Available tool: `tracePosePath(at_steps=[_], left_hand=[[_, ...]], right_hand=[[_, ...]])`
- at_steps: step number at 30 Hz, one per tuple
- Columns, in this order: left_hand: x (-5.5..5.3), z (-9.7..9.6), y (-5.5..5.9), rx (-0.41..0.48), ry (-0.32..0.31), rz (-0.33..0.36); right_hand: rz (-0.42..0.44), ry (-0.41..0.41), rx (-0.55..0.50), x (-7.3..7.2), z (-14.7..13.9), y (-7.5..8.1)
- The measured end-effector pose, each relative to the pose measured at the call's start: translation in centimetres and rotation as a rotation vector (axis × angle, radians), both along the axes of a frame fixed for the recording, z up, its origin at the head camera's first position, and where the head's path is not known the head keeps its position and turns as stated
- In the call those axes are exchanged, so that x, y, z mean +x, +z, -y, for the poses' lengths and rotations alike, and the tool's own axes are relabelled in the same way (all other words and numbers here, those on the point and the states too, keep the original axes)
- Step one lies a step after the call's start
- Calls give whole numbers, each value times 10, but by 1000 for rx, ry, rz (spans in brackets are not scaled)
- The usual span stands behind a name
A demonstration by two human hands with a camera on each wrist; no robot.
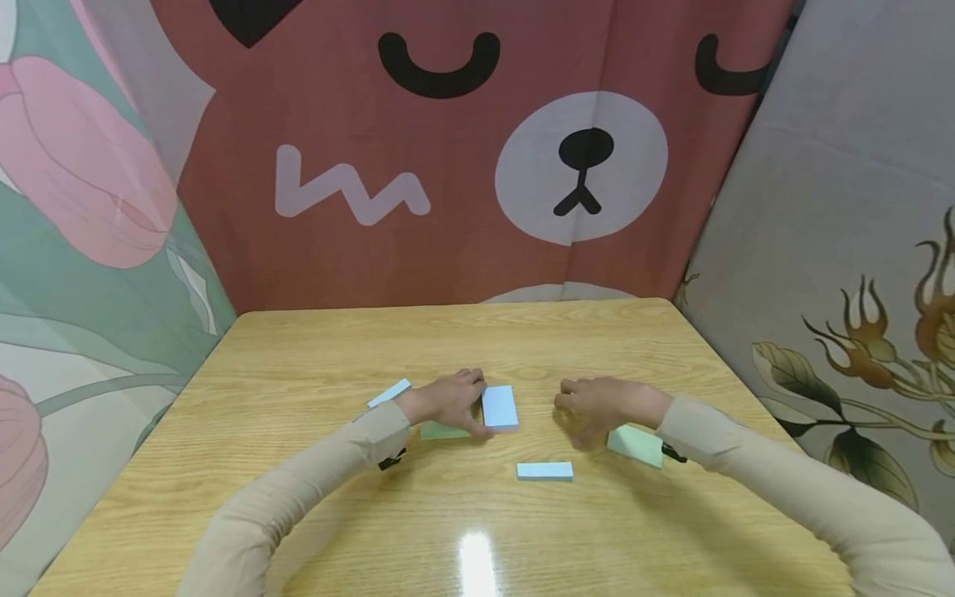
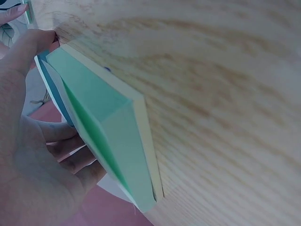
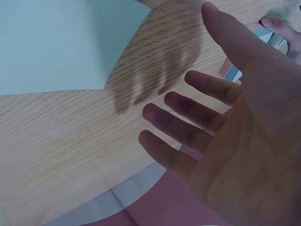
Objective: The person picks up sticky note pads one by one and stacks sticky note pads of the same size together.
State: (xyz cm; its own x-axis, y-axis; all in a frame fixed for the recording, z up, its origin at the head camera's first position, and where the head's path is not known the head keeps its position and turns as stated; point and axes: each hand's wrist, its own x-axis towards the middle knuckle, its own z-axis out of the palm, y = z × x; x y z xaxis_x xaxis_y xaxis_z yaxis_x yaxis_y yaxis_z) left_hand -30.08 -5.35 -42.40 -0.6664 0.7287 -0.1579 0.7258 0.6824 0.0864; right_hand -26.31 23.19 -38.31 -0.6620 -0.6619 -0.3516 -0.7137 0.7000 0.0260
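Note:
My left hand [image 1: 451, 402] grips a stack of sticky notes [image 1: 500, 406], its thumb at the near corner and its fingers at the far end. Blue shows on the stack's top and pink along its near edge. Under that hand lies a green sticky note pad [image 2: 89, 84], partly hidden in the head view. In the right wrist view, my right hand [image 3: 235, 132] is held over the table with fingers spread, holding nothing. A flat light green pad [image 1: 634, 445] lies beside it, towards the forearm.
A narrow light blue pad [image 1: 545, 472] lies on the wooden table [image 1: 336, 514] nearer to me, between the hands. Another narrow blue pad [image 1: 390, 393] is behind my left wrist. Printed cloths [image 1: 336, 257] hang around the table's back and sides.

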Motion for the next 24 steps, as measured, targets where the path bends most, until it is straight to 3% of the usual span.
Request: tracePosePath(at_steps=[14, 24], left_hand=[[-1, 1, 2, 22, -2, 20], [-1, 1, -1, 20, 0, 34]], right_hand=[[71, -133, 71, 17, -12, 6], [150, -185, 42, 21, -21, 6]])
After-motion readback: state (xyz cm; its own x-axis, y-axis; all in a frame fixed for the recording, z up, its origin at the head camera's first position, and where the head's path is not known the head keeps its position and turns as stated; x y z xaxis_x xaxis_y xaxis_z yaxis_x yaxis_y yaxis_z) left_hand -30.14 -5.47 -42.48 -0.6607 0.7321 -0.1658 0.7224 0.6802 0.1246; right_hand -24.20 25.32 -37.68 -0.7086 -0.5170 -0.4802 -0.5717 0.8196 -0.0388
